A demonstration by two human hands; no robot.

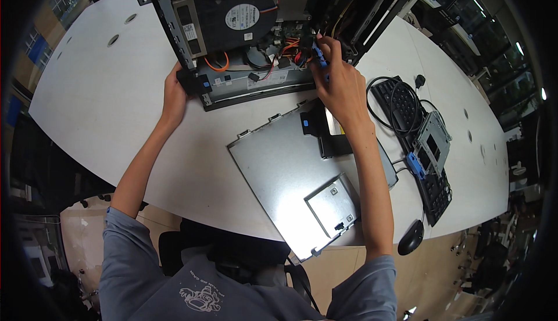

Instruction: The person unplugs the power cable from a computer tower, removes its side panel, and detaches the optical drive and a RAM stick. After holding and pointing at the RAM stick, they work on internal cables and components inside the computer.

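An open desktop computer case (250, 93) lies tilted at the far side of the table, its inside facing me. My left hand (174, 97) grips the case's near left corner, its fingers partly hidden behind the frame. Inside the case, my right hand (343, 85) has its fingers closed around a blue plastic piece (321, 58), mostly covered by the fingers. Beside it run orange, red and black wires (293, 48). A round black blower fan (242, 18) with a white label fills the case's upper left part.
A silver metal side panel (261, 158) lies near me, under my right forearm, beside a black drive-like part (336, 145). To the right are a black keyboard (390, 91), a coiled black cable (372, 106), a grey drive bracket (440, 132) with a blue latch, and a mouse (411, 238).
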